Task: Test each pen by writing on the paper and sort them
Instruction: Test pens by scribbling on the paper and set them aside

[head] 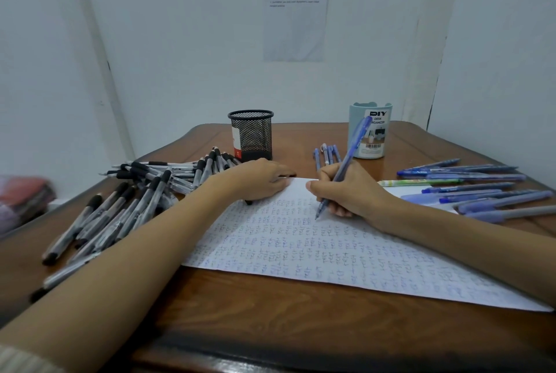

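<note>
The right hand (349, 192) holds the blue pen (350, 155) in a closed writing grip, tip on the paper (301, 252) lying on the surface (270, 312), while the left hand (258, 180) rests on the paper's far corner, probably to steady it, its grip state indeterminate.

Wall notice (296, 11); blurred fabric pile (24, 195)

You're at a plain desk corner, office or study: a brown wooden tabletop (270, 312) set against bare white walls (180, 56). A printed sheet (296, 11) is taped up at 12 o'clock, with a mesh cup (251, 134) at 11 and a "Desk Organizer" cup (371, 134) at 1. Black pens (120, 216) are heaped at 9, blue pens (481, 192) at 3.
</note>
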`<state>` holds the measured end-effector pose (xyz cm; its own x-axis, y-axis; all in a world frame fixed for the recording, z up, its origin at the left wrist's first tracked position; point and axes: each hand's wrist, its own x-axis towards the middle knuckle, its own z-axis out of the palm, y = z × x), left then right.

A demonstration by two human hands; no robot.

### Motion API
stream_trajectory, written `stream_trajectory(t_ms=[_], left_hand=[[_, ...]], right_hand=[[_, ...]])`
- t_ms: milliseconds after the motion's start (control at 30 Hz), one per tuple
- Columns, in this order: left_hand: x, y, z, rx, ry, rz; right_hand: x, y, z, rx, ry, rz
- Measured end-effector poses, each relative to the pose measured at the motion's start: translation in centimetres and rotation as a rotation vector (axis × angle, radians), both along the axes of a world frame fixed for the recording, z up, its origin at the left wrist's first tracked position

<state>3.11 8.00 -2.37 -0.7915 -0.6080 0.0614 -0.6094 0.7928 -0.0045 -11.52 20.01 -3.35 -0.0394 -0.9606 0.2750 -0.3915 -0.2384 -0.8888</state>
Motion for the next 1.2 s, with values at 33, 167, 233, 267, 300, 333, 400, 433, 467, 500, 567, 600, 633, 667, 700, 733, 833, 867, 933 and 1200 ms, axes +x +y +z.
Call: stream_trajectory(t_ms=[33, 167, 233, 267, 300, 333, 400, 433, 467, 500, 567, 600, 633, 667, 700, 733, 833, 867, 933, 1200], left_hand=[[0.02, -0.01, -0.03, 0.000, 0.004, -0.001], [0.00, -0.22, -0.14, -0.005, -0.002, 0.006], [-0.02, -0.32, -0.21, -0.006, -0.003, 0.007], [-0.02, -0.35, -0.24, -0.004, 0.000, 0.005], [0.00, -0.37, -0.27, -0.004, 0.003, 0.004], [0.02, -0.39, -0.29, -0.005, 0.004, 0.002], [0.03, -0.36, -0.32, -0.005, 0.002, 0.004], [0.01, -0.33, -0.30, -0.004, 0.000, 0.006], [0.01, -0.33, -0.28, -0.004, -0.001, 0.006], [0.02, -0.32, -0.28, -0.004, -0.001, 0.007], [0.03, -0.34, -0.28, -0.002, 0.002, 0.007], [0.03, -0.33, -0.28, -0.003, 0.002, 0.006], [0.01, -0.30, -0.28, -0.004, 0.001, 0.004], [0.01, -0.29, -0.29, -0.004, -0.001, 0.003], [0.01, -0.25, -0.30, -0.003, -0.001, 0.003], [0.04, -0.26, -0.29, 0.000, 0.001, 0.005], [0.07, -0.19, -0.25, 0.006, 0.001, 0.011], [0.05, -0.16, -0.24, 0.007, 0.003, 0.011], [0.03, -0.14, -0.25, 0.009, 0.005, 0.013], [0.12, -0.03, -0.18, 0.012, 0.015, 0.009]], right_hand=[[-0.03, -0.03, -0.04, -0.001, 0.007, 0.005], [0.03, 0.07, -0.11, 0.008, 0.030, 0.039], [0.05, 0.06, -0.12, 0.008, 0.031, 0.041], [0.04, 0.03, -0.13, 0.004, 0.032, 0.035], [0.05, 0.01, -0.14, -0.002, 0.028, 0.028], [0.05, -0.03, -0.13, -0.005, 0.022, 0.024], [0.00, -0.02, -0.14, -0.001, 0.013, 0.014], [-0.01, 0.02, -0.13, 0.003, 0.008, 0.015], [-0.02, 0.04, -0.13, 0.005, 0.009, 0.019], [0.00, 0.08, -0.12, 0.004, 0.014, 0.024], [0.01, 0.04, -0.17, -0.013, 0.017, 0.020], [-0.05, -0.03, -0.23, -0.022, 0.009, 0.010], [-0.12, -0.06, -0.27, -0.028, 0.003, 0.002], [-0.19, -0.11, -0.31, -0.031, 0.002, -0.001], [-0.17, -0.07, -0.31, -0.030, 0.008, 0.000], [-0.15, -0.06, -0.30, -0.027, 0.014, 0.002], [-0.08, 0.05, -0.16, -0.010, 0.024, 0.008], [-0.06, 0.08, -0.10, -0.005, 0.022, 0.008], [-0.07, 0.05, -0.08, -0.010, 0.007, 0.002], [-0.13, -0.25, -0.11, -0.032, 0.006, -0.005]])
